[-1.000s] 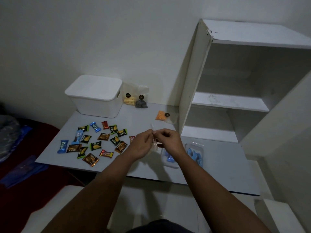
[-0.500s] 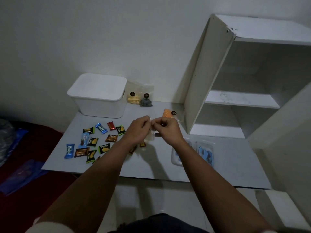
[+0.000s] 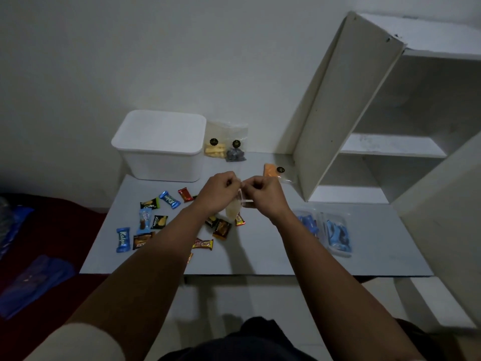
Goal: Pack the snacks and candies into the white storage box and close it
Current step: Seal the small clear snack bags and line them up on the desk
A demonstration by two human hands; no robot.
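My left hand [image 3: 220,192] and my right hand [image 3: 263,195] both pinch the top of a small clear snack bag [image 3: 233,209], which hangs above the grey table [image 3: 260,256]. The white storage box [image 3: 160,147] stands at the back left with its lid on. Several wrapped candies [image 3: 169,199] lie scattered on the left half of the table, some hidden under my left arm. Two clear snack bags [image 3: 225,149] lean against the wall beside the box. An orange snack bag [image 3: 270,170] lies behind my right hand.
A clear plastic tray with blue packets [image 3: 334,234] lies on the table's right side. A white open shelf unit [image 3: 390,121] stands at the back right. A dark red surface with blue plastic [image 3: 31,280] lies left of the table.
Both hands have risen and moved away from me with the clear bag, still pinching it. The camera has shifted closer over the table.
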